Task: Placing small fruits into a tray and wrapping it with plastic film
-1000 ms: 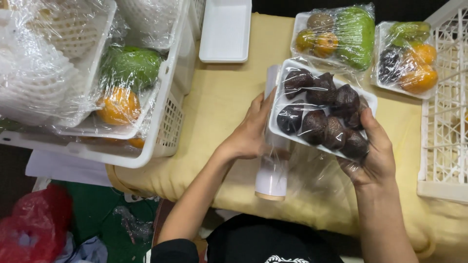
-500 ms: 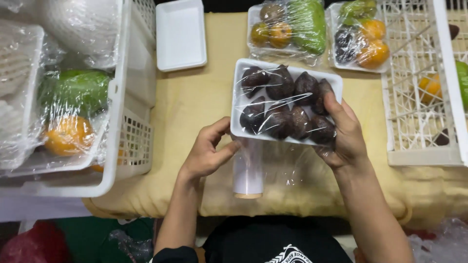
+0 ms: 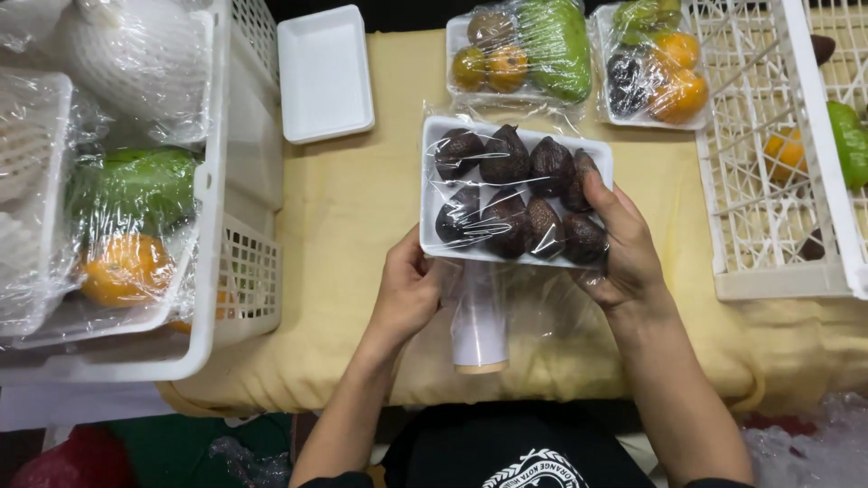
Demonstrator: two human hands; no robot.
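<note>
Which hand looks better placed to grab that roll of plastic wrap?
Probably the left hand: it sits right beside the cling-film roll, while the right hand grips the tray of dark fruit.

A matt white foam tray holds dark brown, scaly-skinned fruits under glossy, wrinkled clear plastic film drawn from a smooth roll. The table is covered in soft, matt yellow cloth. Beside it stand hard white plastic lattice crates, smooth with a slight sheen.
</note>
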